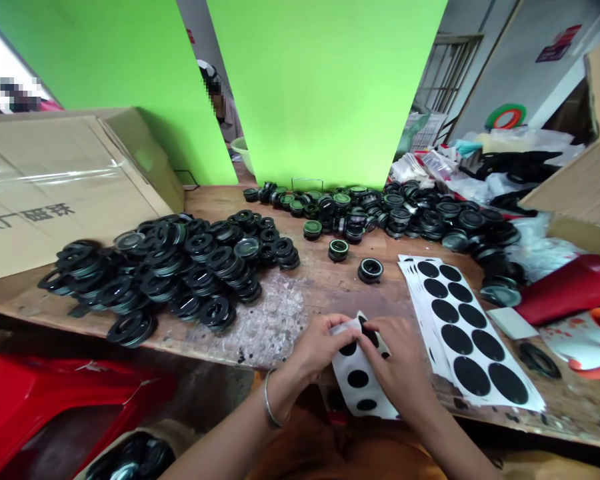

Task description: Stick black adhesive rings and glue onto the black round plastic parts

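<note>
Between my hands, at the table's front edge, is a white sticker sheet (349, 382) with black round stickers on it. My left hand (325, 343) pinches its upper left part, where a strip of white backing is lifted. Opposite it, my right hand (397, 353) grips the top right of the same sheet, thumb and fingers closed. The two thumbs almost meet. Just beyond my hands sit two small round black parts with pale rings, one nearer (371, 270) and one farther (338, 251). A stack of similar sticker sheets (447, 327) lies to the right.
A large pile of black rings (180, 267) covers the left of the wooden table (260, 320). More black round parts (405, 210) line the back. A cardboard box (55, 193) stands left, a red bottle (570, 287) and a mug (590, 343) right. A red stool (40, 400) is below left.
</note>
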`<state>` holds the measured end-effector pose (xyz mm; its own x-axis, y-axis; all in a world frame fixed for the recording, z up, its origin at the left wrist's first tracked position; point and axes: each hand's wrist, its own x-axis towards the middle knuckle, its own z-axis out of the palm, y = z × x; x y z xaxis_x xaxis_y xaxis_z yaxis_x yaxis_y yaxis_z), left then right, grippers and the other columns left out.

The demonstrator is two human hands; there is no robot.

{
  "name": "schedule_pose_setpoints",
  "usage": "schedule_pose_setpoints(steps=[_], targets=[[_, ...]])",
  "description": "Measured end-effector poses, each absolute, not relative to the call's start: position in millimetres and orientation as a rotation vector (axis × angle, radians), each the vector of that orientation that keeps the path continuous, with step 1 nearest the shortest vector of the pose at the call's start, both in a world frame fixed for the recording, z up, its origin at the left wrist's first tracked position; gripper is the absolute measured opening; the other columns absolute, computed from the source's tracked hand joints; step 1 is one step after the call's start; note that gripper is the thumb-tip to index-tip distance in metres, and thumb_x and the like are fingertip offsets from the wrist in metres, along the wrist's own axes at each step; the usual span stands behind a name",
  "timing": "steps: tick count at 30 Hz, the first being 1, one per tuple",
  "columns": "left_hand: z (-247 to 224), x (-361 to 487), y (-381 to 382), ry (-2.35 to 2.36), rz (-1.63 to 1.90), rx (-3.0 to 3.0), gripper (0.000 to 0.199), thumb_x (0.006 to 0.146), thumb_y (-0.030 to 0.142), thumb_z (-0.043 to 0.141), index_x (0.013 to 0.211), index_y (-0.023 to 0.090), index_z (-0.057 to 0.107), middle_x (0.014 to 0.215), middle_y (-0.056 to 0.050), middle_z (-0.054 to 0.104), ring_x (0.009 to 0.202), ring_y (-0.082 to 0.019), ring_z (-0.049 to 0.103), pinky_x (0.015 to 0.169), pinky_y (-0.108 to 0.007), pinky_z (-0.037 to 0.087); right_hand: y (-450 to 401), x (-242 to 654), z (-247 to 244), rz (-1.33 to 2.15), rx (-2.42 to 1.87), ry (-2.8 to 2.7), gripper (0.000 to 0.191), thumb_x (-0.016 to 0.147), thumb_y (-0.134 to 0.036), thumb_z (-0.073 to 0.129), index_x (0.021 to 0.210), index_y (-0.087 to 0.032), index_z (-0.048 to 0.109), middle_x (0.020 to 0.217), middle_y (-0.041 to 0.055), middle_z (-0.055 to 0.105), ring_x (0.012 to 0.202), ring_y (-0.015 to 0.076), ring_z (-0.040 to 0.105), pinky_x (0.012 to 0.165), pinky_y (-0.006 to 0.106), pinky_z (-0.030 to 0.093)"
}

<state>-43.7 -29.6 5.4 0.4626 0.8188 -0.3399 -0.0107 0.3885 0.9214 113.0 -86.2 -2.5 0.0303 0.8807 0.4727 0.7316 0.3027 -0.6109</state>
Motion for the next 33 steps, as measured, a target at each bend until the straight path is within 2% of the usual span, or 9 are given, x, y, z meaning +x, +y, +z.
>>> schedule_pose_setpoints(steps=[6, 13, 17, 20, 24, 31, 33], targets=[[2, -51, -35, 0.999, 0.683, 1.054, 0.029, 0.071, 0.039, 0.072, 0.083, 0.014, 0.066, 0.066, 0.001, 0.058, 0.058, -0.010, 0.050, 0.054, -0.019, 0.038, -82, 94, -1, 0.518, -1.588, -1.659, 0.018, 0.094, -0.030, 0.045, 0.087, -0.022, 0.059, 0.085, 0.0062, 0.061, 0.084, 0.0240, 0.055, 0.074, 0.034, 0.040], [-5, -60, -42, 1.088, 0.686, 1.041, 0.026, 0.073, 0.037, 0.068, 0.083, 0.014, 0.064, 0.066, 0.000, 0.060, 0.057, -0.011, 0.052, 0.052, -0.020, 0.038, -75, 95, -1, 0.646, -1.772, -1.620, 0.024, 0.092, -0.036, 0.040, 0.079, -0.022, 0.054, 0.078, 0.0056, 0.059, 0.073, 0.0234, 0.054, 0.068, 0.034, 0.037], [0, -69, -44, 1.043, 0.640, 0.987, 0.037, 0.072, 0.040, 0.070, 0.098, 0.015, 0.066, 0.078, -0.003, 0.065, 0.064, -0.013, 0.057, 0.055, -0.021, 0.041, -76, 98, -2, 1.010, -1.687, -1.421, 0.028, 0.092, -0.043, 0.042, 0.078, -0.022, 0.052, 0.067, 0.0006, 0.052, 0.062, 0.0187, 0.049, 0.059, 0.030, 0.036], [2, -73, -47, 0.815, 0.551, 0.888, 0.049, 0.066, 0.039, 0.077, 0.106, 0.014, 0.066, 0.086, -0.006, 0.067, 0.069, -0.015, 0.060, 0.062, -0.024, 0.045, -81, 95, 0, 1.181, -1.592, -1.390, 0.029, 0.092, -0.045, 0.043, 0.077, -0.022, 0.052, 0.069, -0.0001, 0.050, 0.063, 0.0170, 0.047, 0.058, 0.028, 0.036], [-6, -70, -53, 0.776, 0.525, 0.808, 0.045, 0.056, 0.027, 0.083, 0.096, 0.011, 0.070, 0.079, -0.004, 0.068, 0.064, -0.013, 0.060, 0.062, -0.023, 0.045, -87, 90, -1, 1.112, -1.595, -1.589, 0.027, 0.092, -0.039, 0.042, 0.073, -0.021, 0.051, 0.075, 0.0019, 0.052, 0.072, 0.0183, 0.050, 0.065, 0.030, 0.038], [-18, -78, -46, 0.794, 0.484, 0.841, 0.043, 0.061, 0.025, 0.079, 0.101, 0.011, 0.070, 0.086, -0.009, 0.072, 0.067, -0.017, 0.064, 0.061, -0.025, 0.048, -91, 148, -23, 0.551, -1.870, -1.430, 0.023, 0.089, -0.037, 0.040, 0.077, -0.021, 0.051, 0.081, 0.0066, 0.056, 0.079, 0.0238, 0.052, 0.074, 0.037, 0.039], [-18, -82, -41, 0.795, 0.457, 0.847, 0.043, 0.062, 0.024, 0.079, 0.102, 0.011, 0.069, 0.088, -0.010, 0.072, 0.068, -0.017, 0.065, 0.061, -0.025, 0.049, -99, 175, -18, 0.518, -1.895, -1.273, 0.022, 0.088, -0.040, 0.044, 0.081, -0.021, 0.054, 0.081, 0.0061, 0.057, 0.079, 0.0237, 0.053, 0.075, 0.037, 0.039]])
